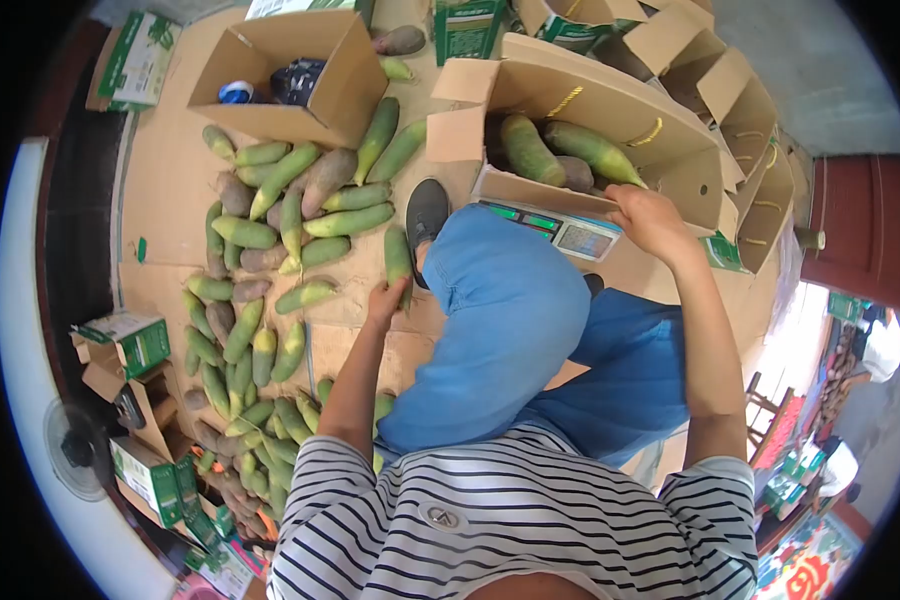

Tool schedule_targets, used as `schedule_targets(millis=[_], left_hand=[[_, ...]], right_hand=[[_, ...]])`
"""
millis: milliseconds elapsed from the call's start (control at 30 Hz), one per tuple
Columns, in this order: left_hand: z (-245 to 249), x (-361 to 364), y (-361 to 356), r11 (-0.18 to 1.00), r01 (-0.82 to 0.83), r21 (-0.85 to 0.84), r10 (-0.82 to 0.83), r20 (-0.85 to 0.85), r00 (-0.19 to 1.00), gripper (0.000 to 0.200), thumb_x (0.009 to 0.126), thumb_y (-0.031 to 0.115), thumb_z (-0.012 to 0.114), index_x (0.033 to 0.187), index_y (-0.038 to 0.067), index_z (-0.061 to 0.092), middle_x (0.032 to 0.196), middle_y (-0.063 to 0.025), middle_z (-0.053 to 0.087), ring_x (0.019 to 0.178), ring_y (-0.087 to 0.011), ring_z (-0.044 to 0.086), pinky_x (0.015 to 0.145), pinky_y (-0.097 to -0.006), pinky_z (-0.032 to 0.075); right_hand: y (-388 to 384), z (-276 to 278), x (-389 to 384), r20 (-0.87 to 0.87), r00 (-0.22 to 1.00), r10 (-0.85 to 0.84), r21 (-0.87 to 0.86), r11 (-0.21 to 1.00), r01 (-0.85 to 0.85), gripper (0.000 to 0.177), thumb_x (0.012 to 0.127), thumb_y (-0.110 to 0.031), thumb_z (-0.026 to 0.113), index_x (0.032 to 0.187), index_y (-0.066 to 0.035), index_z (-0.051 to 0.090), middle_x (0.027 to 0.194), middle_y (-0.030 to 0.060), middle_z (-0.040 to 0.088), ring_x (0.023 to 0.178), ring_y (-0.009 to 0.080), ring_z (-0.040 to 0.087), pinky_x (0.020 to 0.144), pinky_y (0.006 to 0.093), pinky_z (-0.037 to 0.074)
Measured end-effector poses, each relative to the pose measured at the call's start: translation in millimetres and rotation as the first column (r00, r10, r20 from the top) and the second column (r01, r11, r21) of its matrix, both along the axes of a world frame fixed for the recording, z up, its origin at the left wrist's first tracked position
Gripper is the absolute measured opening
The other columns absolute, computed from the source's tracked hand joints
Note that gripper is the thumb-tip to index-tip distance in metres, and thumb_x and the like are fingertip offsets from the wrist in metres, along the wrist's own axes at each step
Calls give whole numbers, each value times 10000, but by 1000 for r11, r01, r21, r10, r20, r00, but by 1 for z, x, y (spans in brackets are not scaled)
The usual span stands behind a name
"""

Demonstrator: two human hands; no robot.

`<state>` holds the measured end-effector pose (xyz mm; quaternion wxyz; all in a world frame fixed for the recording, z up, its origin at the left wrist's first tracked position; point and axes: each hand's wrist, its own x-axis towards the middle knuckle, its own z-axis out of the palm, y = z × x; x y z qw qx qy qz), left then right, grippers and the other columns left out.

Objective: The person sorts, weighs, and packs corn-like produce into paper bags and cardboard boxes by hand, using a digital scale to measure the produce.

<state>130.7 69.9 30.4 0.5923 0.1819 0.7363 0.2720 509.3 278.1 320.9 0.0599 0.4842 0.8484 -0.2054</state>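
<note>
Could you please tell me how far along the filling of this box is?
Early on, it seems. Done: a few green vegetables already lie in the box on the scale. In hand: the left hand has a grip on another vegetable, while the right hand holds the box's rim. Left: dozens more lie spread on the cardboard floor, and the box has room.
</note>
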Motion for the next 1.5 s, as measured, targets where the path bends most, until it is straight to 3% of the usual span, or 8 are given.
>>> schedule_targets(millis=[233, 533, 667, 1033, 1133, 1333, 1433, 1500], left_hand=[[95, 15, -25, 953, -223, 203, 196, 146, 970, 326, 855, 291, 618, 1008, 6, 578, 818, -57, 612, 677, -138, 586, 618, -267, 461], [333, 92, 109, 364, 444, 819, 73, -500, 863, 486, 714, 74, 677, 1161, -19, 511, 1047, -127, 559, 961, -230, 554, 851, -322, 431], [378, 158, 169, 127, 720, 682, -41, -722, 691, 565, 706, 169, 724, 1194, 3, 495, 1103, -175, 540, 1022, -340, 540, 866, -386, 442], [278, 177, 231, 223, 965, -137, -622, -782, 32, 466, 884, 366, 535, 1133, -28, 528, 966, -254, 617, 882, -396, 599, 748, -458, 478], [249, 173, 244, 180, 980, 79, -567, -806, 169, 467, 889, 298, 541, 1213, -35, 490, 1018, -255, 616, 940, -366, 606, 797, -412, 481], [238, 189, 247, 320, 619, 717, -715, -246, 655, 410, 893, 215, 562, 1234, -4, 497, 1058, -177, 613, 950, -254, 601, 857, -330, 456], [222, 187, 259, 26, 851, 525, -468, -746, 474, 360, 904, 233, 558, 1190, 15, 538, 1059, -137, 609, 923, -214, 598, 824, -327, 466], [228, 180, 254, 166, 801, 575, -412, -698, 586, 342, 905, 237, 559, 1165, 15, 552, 1036, -116, 614, 914, -184, 595, 809, -303, 467]], right_hand=[[-3, -14, 10, -15, 1000, 21, 88, 996, -19, 135, 790, -96, 601, 836, 15, 540, 808, 191, 617, 831, 366, 596, 689, 454, 461], [-4, -16, 11, -21, 1000, -14, 65, 998, 15, 122, 792, -64, 570, 876, 20, 540, 822, 190, 630, 832, 352, 617, 671, 439, 486], [-6, -21, 14, -32, 999, 24, 130, 991, -20, 128, 795, -53, 548, 899, 21, 551, 848, 186, 637, 847, 347, 621, 679, 435, 490], [-5, -17, 13, 51, 999, 10, 63, 998, -13, 147, 777, -118, 610, 852, 2, 569, 813, 179, 633, 831, 351, 615, 692, 438, 484], [-9, -15, 10, 61, 998, -9, 85, 996, 4, 103, 770, -83, 583, 830, -4, 613, 822, 166, 652, 829, 340, 629, 681, 424, 496], [-6, -22, 11, 54, 998, -15, 96, 995, 10, 111, 761, -67, 562, 825, -12, 636, 828, 163, 654, 823, 326, 636, 662, 419, 504], [-5, -15, 11, 53, 998, -17, 84, 996, 12, 123, 767, -89, 570, 840, -15, 636, 832, 163, 654, 828, 323, 638, 663, 419, 505], [-4, -13, 14, 53, 999, -10, 47, 999, 8, 142, 786, -131, 587, 851, -13, 634, 838, 166, 653, 839, 326, 635, 684, 425, 502]])
